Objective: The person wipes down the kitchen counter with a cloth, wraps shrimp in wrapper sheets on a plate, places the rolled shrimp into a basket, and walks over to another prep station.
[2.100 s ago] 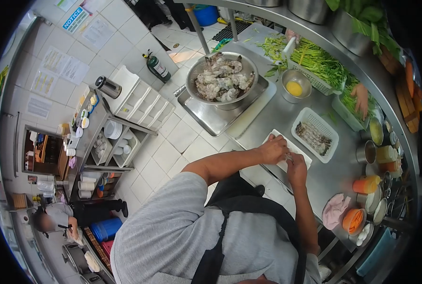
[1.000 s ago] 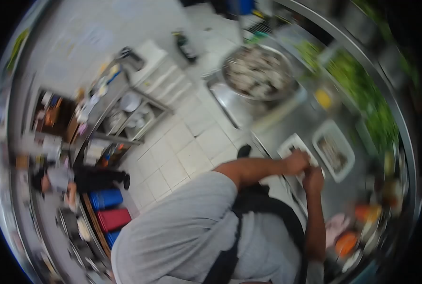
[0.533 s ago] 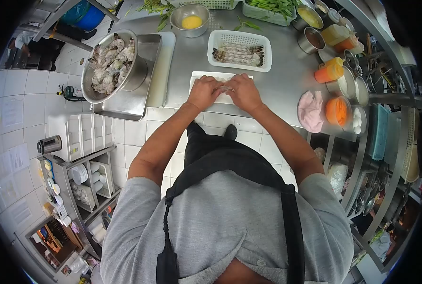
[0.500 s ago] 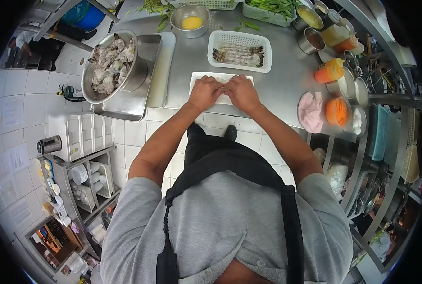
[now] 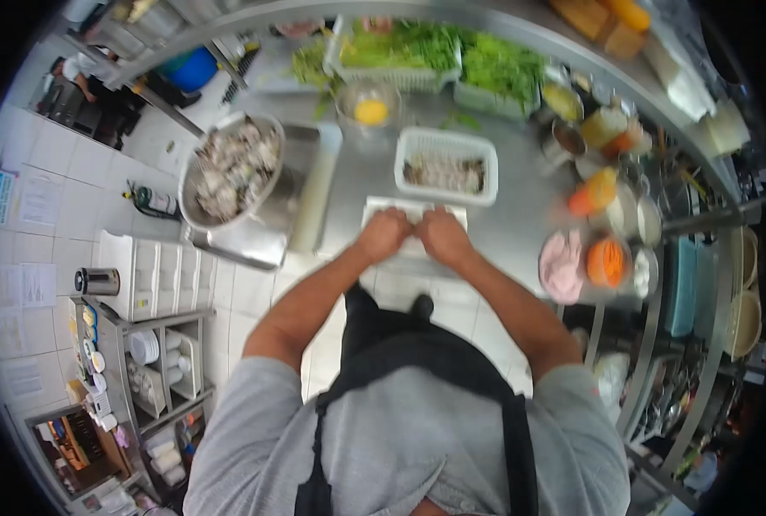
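Observation:
My left hand [image 5: 386, 234] and my right hand [image 5: 443, 236] meet over a small white board [image 5: 414, 205] at the front edge of the steel counter. Fingers of both hands are bent and pinched together, tip to tip. Whatever lies between them is hidden by the fingers and blur. Just beyond the board stands a white plastic basket [image 5: 446, 140] with a row of peeled shrimp [image 5: 445, 175] that still have dark tails. To the left, a large steel bowl [image 5: 187, 193] is heaped with greyish shrimp [image 5: 238, 163].
The large bowl rests on a steel tray [image 5: 254, 247] beside a pale cutting board [image 5: 316, 193]. Behind are a bowl of yellow liquid [image 5: 371, 112] and baskets of greens [image 5: 499, 73]. Sauce bottles [image 5: 595, 191], a pink cloth [image 5: 562, 265] and an orange-filled tub [image 5: 606, 262] stand right. A person [image 5: 90, 77] is far left.
The whole view has tilted upward, so the counter and its things sit lower in the picture and more of the back shows. Both hands stay pinched together over the white board.

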